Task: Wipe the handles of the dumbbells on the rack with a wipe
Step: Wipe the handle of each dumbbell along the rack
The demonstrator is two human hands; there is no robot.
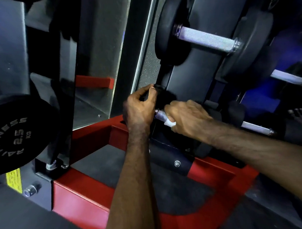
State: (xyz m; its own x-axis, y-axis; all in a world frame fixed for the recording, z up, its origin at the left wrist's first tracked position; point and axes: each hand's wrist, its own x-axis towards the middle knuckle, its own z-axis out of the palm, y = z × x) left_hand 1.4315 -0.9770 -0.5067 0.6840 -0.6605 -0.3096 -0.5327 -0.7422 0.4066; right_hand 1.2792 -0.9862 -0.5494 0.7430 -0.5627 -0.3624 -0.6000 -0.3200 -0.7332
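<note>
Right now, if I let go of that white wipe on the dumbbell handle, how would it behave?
The wipe looks thin and crumpled under the right hand, so it is probably floppy and light. It would likely slide off the round handle.

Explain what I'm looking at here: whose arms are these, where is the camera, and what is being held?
This is one picture from a camera worn on a person's head, looking down at their own bare arms. No robot is involved. In front is a dumbbell rack on a red frame. The right hand wraps a white wipe around a low dumbbell's metal handle. The left hand grips that dumbbell's dark end. Another dumbbell sits above.
</note>
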